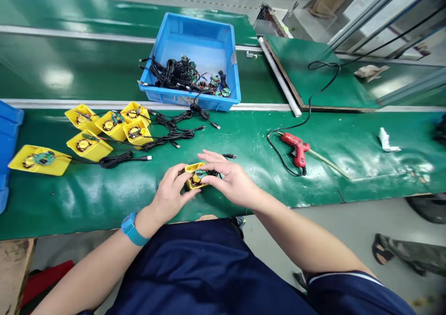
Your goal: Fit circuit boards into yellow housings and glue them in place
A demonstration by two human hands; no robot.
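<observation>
Item: one small, open-topped yellow plastic box (pixel 192 167), on the green-covered desk (pixel 272 185) near its front edge, directly before the person and between both hands. Handling: probably light, with stiff, smooth walls that may slide a little under the fingers; best held by the outer walls. The contents are likely fragile, the wiring above all, and the cable flexible. Grip, left hand (pixel 169 189): curled round the box's left end, fingers at the far side, thumb along the near one. Grip, right hand (pixel 230 178): fingers partly spread over the right end, thumb tip by the board; whether it pinches anything, cannot tell. Appearance: bright yellow rim; inside, a small green circuit board (pixel 201 172) beside dark coppery windings; black cable, its plug (pixel 230 156) lying beyond the right fingers.
</observation>
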